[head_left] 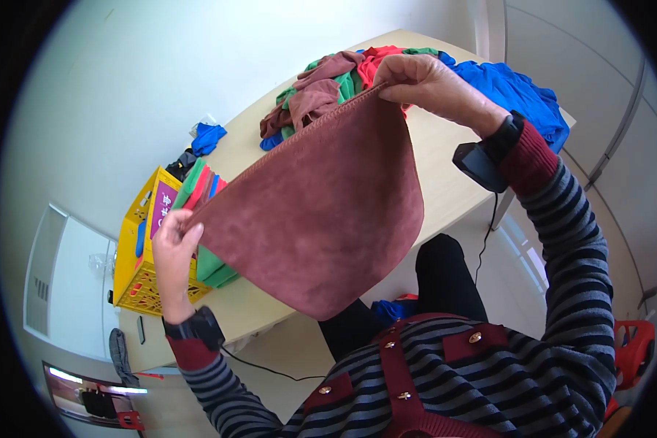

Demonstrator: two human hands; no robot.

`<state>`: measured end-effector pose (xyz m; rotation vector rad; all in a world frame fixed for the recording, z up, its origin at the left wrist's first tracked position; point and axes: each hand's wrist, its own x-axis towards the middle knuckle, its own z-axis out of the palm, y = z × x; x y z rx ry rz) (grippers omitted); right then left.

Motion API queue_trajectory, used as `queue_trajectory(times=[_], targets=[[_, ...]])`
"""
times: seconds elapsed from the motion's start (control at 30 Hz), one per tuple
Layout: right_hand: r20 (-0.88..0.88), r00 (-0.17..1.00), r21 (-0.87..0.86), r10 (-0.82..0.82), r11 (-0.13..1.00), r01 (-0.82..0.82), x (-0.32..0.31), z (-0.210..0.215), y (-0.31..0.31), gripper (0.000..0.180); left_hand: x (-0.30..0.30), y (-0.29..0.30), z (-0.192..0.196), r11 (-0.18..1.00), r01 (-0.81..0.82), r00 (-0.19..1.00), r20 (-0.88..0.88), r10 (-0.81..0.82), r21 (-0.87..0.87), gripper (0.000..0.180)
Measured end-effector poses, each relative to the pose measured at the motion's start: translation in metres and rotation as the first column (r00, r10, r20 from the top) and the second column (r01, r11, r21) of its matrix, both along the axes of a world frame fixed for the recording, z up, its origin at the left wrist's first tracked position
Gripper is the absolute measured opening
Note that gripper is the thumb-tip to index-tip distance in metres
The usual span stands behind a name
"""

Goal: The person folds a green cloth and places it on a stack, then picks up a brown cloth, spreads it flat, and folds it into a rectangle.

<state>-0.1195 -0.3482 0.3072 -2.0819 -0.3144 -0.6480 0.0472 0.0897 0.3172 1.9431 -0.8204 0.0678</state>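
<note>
one pale worktop bears heaped cloths near its far right corner and a yellow crate by its left edge, while over its near edge hangs a brown cloth, left hand and right hand pinching its upper corners in their fingers.

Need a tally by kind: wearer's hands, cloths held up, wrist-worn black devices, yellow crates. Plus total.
Left hand and right hand: 2
Held brown cloth: 1
Black wrist devices: 2
Yellow crate: 1
Total: 6
</note>
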Motion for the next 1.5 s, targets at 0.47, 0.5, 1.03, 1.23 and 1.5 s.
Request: queue_trajectory(times=[0.47,0.5,1.03,1.23,1.5], targets=[[0.362,0.884,-0.144,-0.295,0.920,0.365,-0.025,0.005,-0.016,0.014,0.099,-0.117,-0.009,0.980,0.114,0.898,0.438,-0.032,-0.161,0.007],[0.414,0.845,-0.278,-0.339,0.837,0.471,-0.034,-0.006,-0.011,0.013,0.101,-0.115,-0.024,0.981,0.117,0.901,0.433,-0.038,-0.156,0.007],[-0.120,0.992,-0.119,-0.041,0.992,0.026,-0.009,-0.259,0.150,0.008,0.072,-0.007,-0.279,0.827,-0.329,0.894,0.433,0.116,0.457,0.031],[-0.117,0.993,-0.048,0.003,0.999,-0.008,0.018,-0.252,0.184,0.010,-0.073,-0.084,-0.249,0.951,0.211,0.961,0.130,-0.244,0.224,0.033],[-0.071,0.997,-0.347,-0.007,0.938,-0.018,0.021,-0.278,0.176,0.021,-0.079,-0.061,-0.289,0.979,0.091,0.973,0.192,-0.126,0.181,0.020]])
